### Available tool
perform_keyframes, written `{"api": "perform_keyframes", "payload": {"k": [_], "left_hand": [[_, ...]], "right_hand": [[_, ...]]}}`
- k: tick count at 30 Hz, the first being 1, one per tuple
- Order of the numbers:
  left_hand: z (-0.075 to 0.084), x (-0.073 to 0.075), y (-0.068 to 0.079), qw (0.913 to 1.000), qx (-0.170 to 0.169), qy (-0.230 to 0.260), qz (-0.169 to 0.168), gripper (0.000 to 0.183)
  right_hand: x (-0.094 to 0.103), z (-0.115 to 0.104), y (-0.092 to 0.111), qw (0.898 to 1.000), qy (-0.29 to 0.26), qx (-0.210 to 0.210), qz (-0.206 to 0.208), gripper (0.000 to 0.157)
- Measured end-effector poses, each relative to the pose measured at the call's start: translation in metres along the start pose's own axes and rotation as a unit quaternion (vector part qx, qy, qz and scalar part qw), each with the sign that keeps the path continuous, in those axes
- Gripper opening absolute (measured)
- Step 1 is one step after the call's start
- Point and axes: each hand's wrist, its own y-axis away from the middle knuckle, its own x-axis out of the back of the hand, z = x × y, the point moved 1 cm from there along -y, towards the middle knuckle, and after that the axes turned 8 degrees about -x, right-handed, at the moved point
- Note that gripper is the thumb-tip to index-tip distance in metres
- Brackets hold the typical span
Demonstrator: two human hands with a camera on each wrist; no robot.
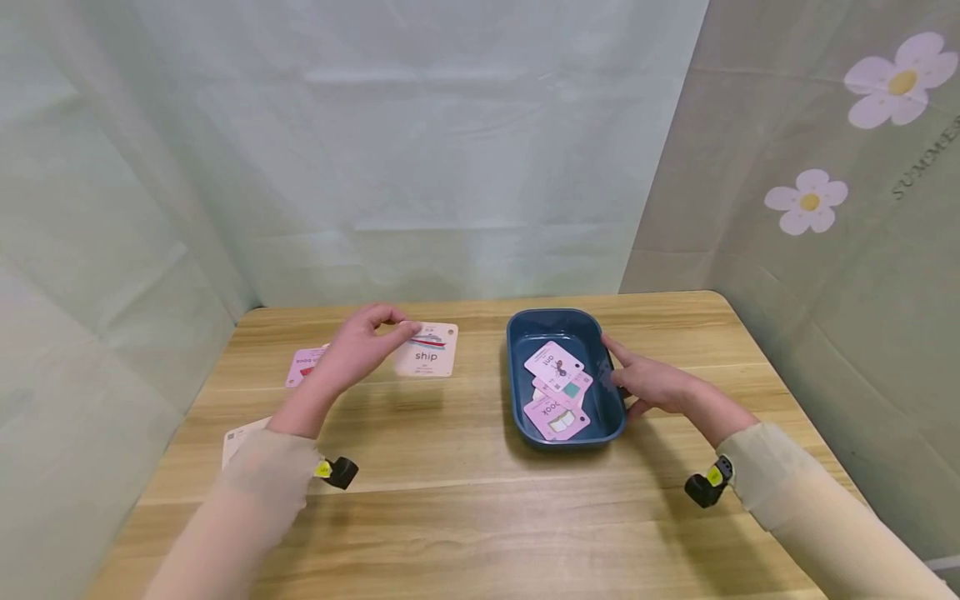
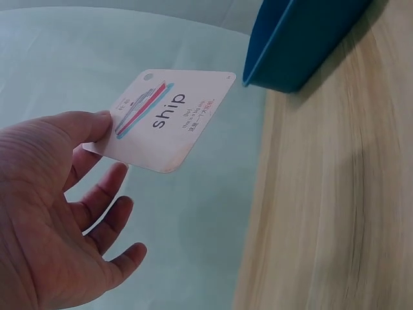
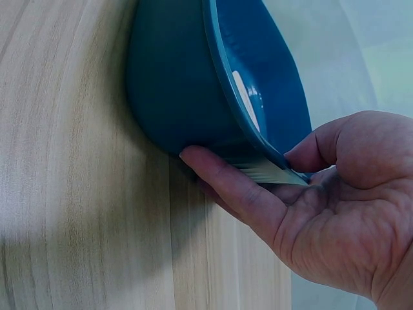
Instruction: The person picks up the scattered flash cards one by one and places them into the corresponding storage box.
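Observation:
My left hand (image 1: 360, 348) pinches a white "ship" flashcard (image 1: 426, 360) by one edge, held above the table to the left of the bin. In the left wrist view the thumb lies on the card's face and the other fingers are spread apart behind and below. A dark blue plastic bin (image 1: 566, 320) stands on the table. My right hand (image 1: 654, 385) grips its right side, the thumb at the rim and fingers against the outer wall. Inside the bin lie several overlapping flashcards, among them an "ant" card (image 1: 550, 362) and a "book" card (image 1: 557, 422).
A pink flashcard (image 1: 301, 364) lies on the wooden table (image 1: 465, 533) behind my left wrist, partly covered. Nearer, a white card (image 1: 237, 440) is mostly hidden under my left forearm. Pale curtains (image 1: 442, 167) enclose the table at the back and sides.

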Motion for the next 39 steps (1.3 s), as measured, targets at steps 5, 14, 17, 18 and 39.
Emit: {"api": "perform_keyframes", "payload": {"k": [5, 14, 17, 18, 39], "left_hand": [[0.007, -0.008, -0.005, 0.9999, -0.007, 0.011, 0.002, 0.029], [0.018, -0.023, -0.013, 0.9993, -0.015, 0.035, 0.007, 0.027], [0.022, -0.028, -0.016, 0.9991, -0.015, 0.040, 0.002, 0.027], [0.023, -0.029, -0.017, 0.9989, -0.017, 0.043, 0.001, 0.027], [0.037, -0.057, -0.033, 0.9984, -0.027, 0.048, -0.011, 0.022]], "right_hand": [[0.000, 0.000, 0.000, 1.000, 0.001, -0.001, 0.001, 0.081], [0.000, 0.000, -0.001, 1.000, 0.000, -0.003, 0.002, 0.082], [0.000, 0.000, -0.001, 1.000, 0.001, -0.002, 0.001, 0.082], [0.000, 0.000, 0.000, 1.000, 0.001, -0.001, 0.002, 0.082], [0.001, 0.003, -0.003, 1.000, 0.012, -0.006, 0.014, 0.080]]}}
